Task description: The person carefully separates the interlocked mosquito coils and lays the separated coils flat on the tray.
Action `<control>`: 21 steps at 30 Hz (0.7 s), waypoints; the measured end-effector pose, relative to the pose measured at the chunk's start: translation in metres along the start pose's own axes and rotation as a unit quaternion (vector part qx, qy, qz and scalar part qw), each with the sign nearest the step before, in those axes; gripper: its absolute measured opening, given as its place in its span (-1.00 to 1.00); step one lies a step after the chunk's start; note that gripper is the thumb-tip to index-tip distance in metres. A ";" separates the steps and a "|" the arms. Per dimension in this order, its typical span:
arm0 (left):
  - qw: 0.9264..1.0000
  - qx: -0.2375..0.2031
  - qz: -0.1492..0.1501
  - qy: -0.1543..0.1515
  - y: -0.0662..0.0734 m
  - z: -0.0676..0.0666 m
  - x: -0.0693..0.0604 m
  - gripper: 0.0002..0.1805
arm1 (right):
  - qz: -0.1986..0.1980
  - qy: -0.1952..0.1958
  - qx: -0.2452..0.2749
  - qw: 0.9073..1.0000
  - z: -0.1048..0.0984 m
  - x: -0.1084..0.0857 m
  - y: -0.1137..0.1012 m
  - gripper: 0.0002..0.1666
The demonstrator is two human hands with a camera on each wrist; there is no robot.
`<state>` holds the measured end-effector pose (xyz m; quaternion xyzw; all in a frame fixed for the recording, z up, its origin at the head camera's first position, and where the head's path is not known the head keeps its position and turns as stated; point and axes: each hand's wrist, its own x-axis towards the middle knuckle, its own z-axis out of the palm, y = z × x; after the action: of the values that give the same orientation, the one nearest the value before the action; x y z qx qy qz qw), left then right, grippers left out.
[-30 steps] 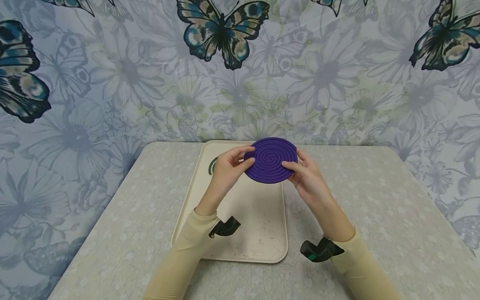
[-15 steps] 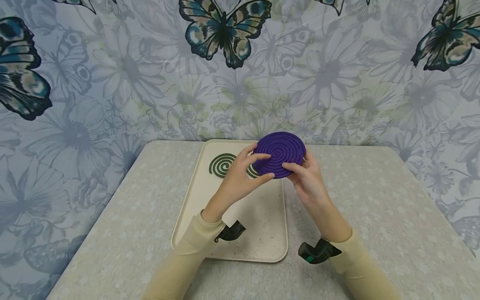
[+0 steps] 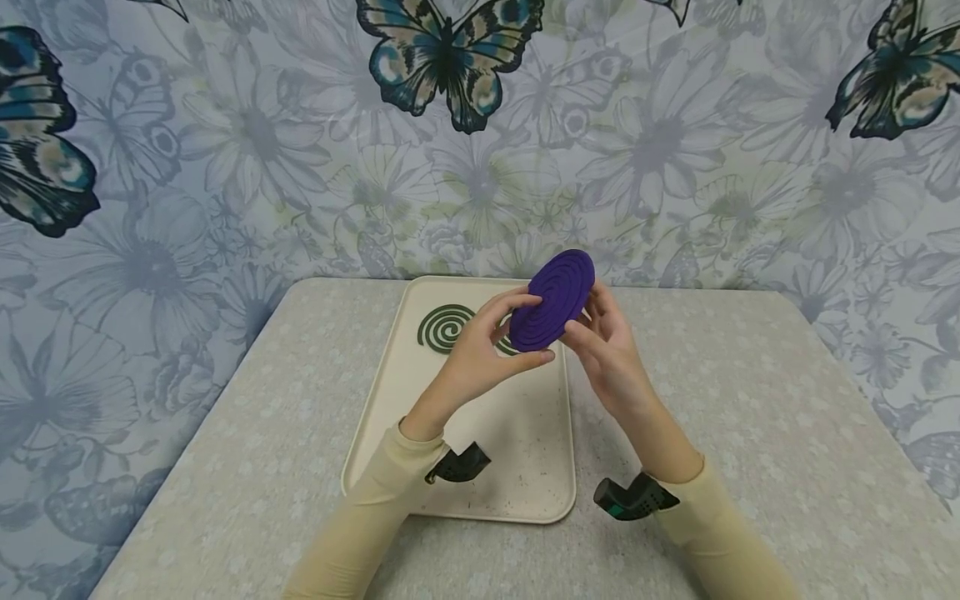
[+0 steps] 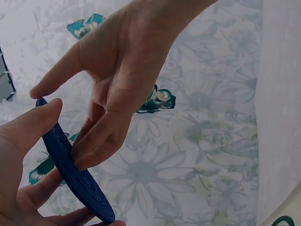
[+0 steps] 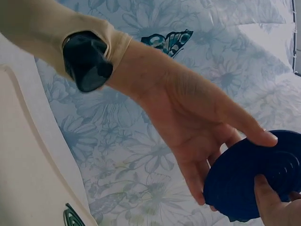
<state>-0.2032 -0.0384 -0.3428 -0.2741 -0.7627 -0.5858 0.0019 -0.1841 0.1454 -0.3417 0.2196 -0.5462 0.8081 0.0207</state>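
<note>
A round purple mosquito coil [image 3: 557, 302], its spiral turns packed tight, is held up above the tray and tilted steeply. It looks blue in the wrist views, edge-on to the left wrist camera. My right hand [image 3: 613, 358] grips its right side, with the thumb at the lower front edge and fingers behind. My left hand [image 3: 476, 350] holds the left side, index finger over the front face and thumb by the lower edge. Some fingertips are hidden behind the disc. Below lies a green mosquito coil [image 3: 444, 330]; a second green coil [image 3: 507, 342] is mostly covered by my left hand.
The cream tray [image 3: 487, 483] lies on a pale patterned table [image 3: 720, 400], with small dark crumbs near its front. A wall covering [image 3: 285, 150] with flowers and butterflies rises behind the table. Each wrist wears a black camera [image 3: 459, 463].
The purple coil has moved up and slightly right and turned from nearly facing the head camera to a steep tilt. My left hand shifted right, uncovering the left green coil.
</note>
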 end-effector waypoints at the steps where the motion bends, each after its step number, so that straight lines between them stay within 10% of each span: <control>1: 1.000 -0.004 0.004 0.004 0.000 0.001 0.000 -0.35 | -0.009 -0.002 0.001 1.000 0.000 0.000 0.001 -0.28; 8: 0.999 -0.019 0.023 0.028 -0.002 0.008 -0.001 -0.36 | -0.047 0.006 0.000 0.999 -0.003 0.003 0.010 -0.10; 21: 0.995 0.081 0.024 0.053 0.000 0.004 0.000 -0.35 | -0.038 -0.041 -0.050 0.997 -0.006 0.004 0.015 0.01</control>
<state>-0.2015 -0.0346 -0.3443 -0.2594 -0.7999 -0.5353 0.0789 -0.1942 0.1438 -0.3552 0.2717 -0.5779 0.7685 0.0399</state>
